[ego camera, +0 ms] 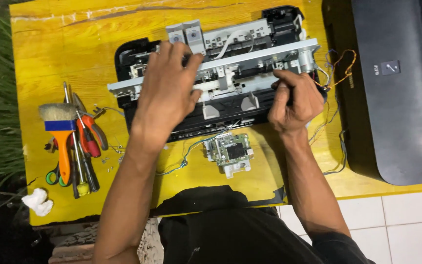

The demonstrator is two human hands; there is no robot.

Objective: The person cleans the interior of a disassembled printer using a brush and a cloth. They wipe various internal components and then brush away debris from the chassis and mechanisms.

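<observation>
— Where is the opened printer (230,83)?

— Mid-bench (50,49), cover off, its grey lid (396,88) set aside to the right, probably to bare the mechanism.

— And the hands?

— The left hand (164,93) lies spread over the metal rail (221,63), fingers (191,61) loosely open, pressing rather than gripping. The right hand (294,100) is curled at the right end; whether it pinches anything, I cannot tell.

— Tools?

— A brush (60,132), pliers (90,129) and screwdrivers (81,161) lie within reach on the left; a circuit board (229,150) dangles by wires in front.

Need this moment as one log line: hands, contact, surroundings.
left hand: flat on opened printer | right hand: gripping printer's right front edge | circuit board: loose in front | tools: at left
</observation>
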